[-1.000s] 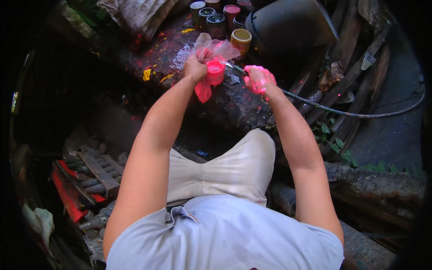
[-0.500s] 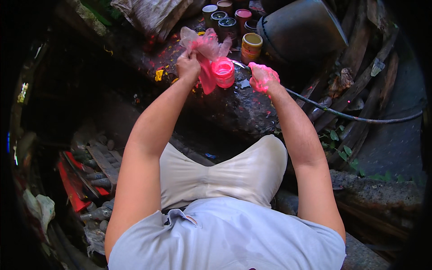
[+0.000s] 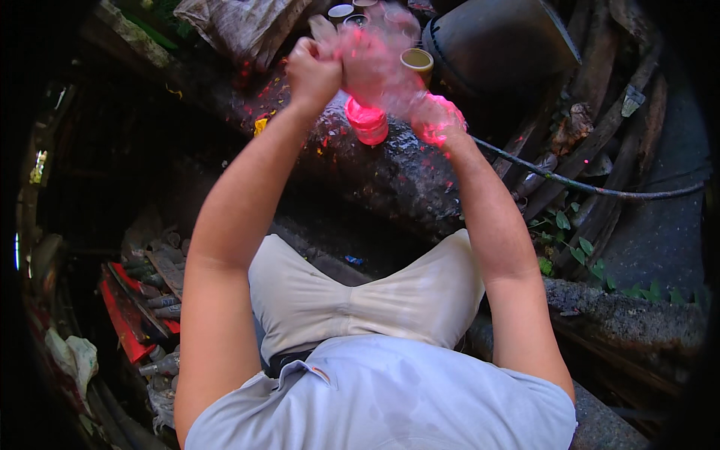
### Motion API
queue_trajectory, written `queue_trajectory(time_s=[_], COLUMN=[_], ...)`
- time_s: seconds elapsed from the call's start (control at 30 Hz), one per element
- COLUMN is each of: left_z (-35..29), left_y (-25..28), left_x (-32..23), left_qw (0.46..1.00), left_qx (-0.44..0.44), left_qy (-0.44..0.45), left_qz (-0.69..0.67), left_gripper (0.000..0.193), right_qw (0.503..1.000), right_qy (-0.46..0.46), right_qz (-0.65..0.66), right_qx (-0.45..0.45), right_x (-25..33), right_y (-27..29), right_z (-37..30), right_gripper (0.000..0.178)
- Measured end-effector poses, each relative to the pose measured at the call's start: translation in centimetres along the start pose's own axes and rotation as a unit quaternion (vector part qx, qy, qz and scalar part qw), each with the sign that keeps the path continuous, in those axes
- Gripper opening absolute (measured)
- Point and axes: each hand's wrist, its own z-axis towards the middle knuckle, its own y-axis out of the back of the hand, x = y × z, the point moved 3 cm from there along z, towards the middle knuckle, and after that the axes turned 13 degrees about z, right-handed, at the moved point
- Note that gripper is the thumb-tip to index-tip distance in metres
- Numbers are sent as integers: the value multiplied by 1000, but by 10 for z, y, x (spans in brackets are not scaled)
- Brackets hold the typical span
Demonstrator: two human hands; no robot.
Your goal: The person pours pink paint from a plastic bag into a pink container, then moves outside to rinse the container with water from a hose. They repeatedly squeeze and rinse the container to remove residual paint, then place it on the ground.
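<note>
My left hand [image 3: 313, 73] is closed on the gathered top of a thin clear plastic bag [image 3: 369, 71] smeared with pink, raised and blurred by motion. My right hand [image 3: 436, 120], coated in bright pink paint, is at the bag's right side. Its fingers are smeared and partly covered by the bag, so what they hold is unclear. Just below the bag stands a small jar [image 3: 367, 124] of bright pink paint, its mouth partly covered. All this is above a dark, paint-spattered surface [image 3: 420, 176] in front of my knees.
Several paint pots stand behind the bag, among them a yellowish one [image 3: 417, 60]. A large dark bucket [image 3: 499, 49] lies tipped at the back right. A dark cable [image 3: 585, 184] runs rightward past wooden planks [image 3: 600, 127]. Bottles [image 3: 161, 364] lie at lower left.
My left hand has lifted the bag up and slightly left, away from beside the pink jar. The silvery-tipped tool seen by my right hand no longer shows; the bag now overlaps that hand.
</note>
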Motion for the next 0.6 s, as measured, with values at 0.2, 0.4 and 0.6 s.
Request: queue_trajectory(time_s=[0.2, 0.4, 0.6], left_z=[-94, -97, -69], left_y=[-40, -66, -93], left_x=[36, 40, 71], left_qw=[911, 829, 937], left_qx=[314, 350, 296], left_qy=[-183, -244, -57], left_qz=[193, 362, 178], left_gripper=[45, 40, 24], right_qw=[999, 996, 996], right_qy=[-1, -18, -50], right_qz=[-37, -52, -41], right_qx=[21, 73, 63], right_x=[-1, -6, 13], right_y=[-14, -16, -21], right_z=[8, 3, -6], right_gripper=[28, 29, 59])
